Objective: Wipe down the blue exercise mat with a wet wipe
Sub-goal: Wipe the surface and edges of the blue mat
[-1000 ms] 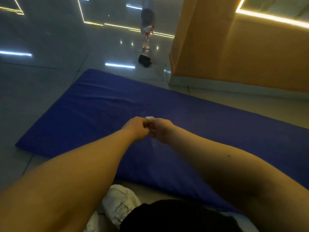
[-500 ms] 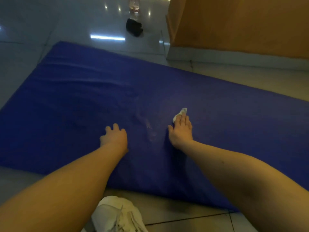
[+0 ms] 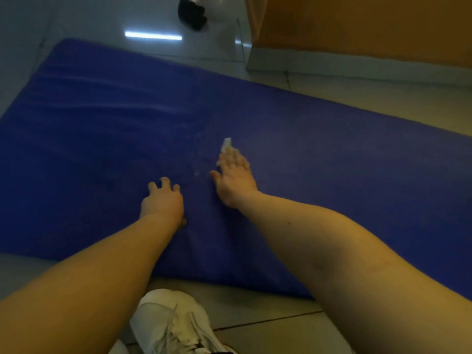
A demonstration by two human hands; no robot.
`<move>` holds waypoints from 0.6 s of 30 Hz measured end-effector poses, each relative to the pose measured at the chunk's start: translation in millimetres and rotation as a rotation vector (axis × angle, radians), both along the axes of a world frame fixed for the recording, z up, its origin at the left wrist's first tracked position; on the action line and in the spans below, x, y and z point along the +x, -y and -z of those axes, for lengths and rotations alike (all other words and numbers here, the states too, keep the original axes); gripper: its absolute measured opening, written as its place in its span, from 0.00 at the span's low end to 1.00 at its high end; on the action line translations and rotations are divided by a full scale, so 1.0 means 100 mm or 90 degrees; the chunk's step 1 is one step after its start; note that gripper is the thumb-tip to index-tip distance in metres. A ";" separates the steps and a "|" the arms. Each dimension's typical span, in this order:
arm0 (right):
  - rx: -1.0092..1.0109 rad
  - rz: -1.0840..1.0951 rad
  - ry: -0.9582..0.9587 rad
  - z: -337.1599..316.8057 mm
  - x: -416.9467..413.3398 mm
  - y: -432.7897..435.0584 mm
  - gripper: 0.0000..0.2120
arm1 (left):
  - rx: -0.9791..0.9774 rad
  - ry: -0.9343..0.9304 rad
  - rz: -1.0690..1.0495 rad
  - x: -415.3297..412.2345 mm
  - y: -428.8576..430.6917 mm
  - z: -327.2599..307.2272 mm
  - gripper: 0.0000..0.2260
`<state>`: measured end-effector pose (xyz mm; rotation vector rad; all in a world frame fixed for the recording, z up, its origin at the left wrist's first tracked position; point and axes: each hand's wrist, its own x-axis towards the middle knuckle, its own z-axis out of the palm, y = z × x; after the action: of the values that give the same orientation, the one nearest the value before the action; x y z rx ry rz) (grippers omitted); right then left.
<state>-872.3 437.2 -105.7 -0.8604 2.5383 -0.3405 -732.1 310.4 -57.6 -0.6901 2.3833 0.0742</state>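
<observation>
The blue exercise mat (image 3: 102, 129) lies flat on the tiled floor and fills most of the head view. My right hand (image 3: 233, 177) lies flat on the mat near its middle, fingers straight, pressing a small white wet wipe (image 3: 226, 144) whose end sticks out beyond the fingertips. A faint wet streak shows just left of that hand. My left hand (image 3: 163, 200) rests on the mat to the left, fingers spread and bent at the tips, holding nothing.
A small black object (image 3: 192, 13) lies on the glossy floor beyond the mat's far edge. An orange wall (image 3: 357, 26) with a pale skirting stands at the back right. My white shoe (image 3: 173, 323) is on the tiles at the mat's near edge.
One second ago both hands were together holding the wipe above the mat. They have separated and come down; the right hand now presses the wipe flat and has slid it slightly left.
</observation>
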 end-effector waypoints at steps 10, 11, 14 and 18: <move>0.142 0.423 0.007 -0.14 -0.61 -0.85 0.37 | -0.019 0.003 0.009 -0.03 -0.01 0.01 0.43; 0.115 0.394 -0.016 -0.12 -0.51 -0.67 0.38 | -0.022 0.005 0.010 -0.03 -0.01 0.02 0.43; 0.051 0.222 -0.053 -0.05 -0.01 -0.05 0.39 | -0.018 0.003 0.008 -0.03 -0.02 0.01 0.44; 0.023 -0.042 0.001 -0.03 0.65 0.54 0.34 | -0.002 -0.006 -0.005 -0.02 -0.03 -0.03 0.42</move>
<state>-807.2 383.5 -102.5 -0.9277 2.4995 -0.2728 -733.9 313.4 -54.5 -0.7011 2.3902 0.0778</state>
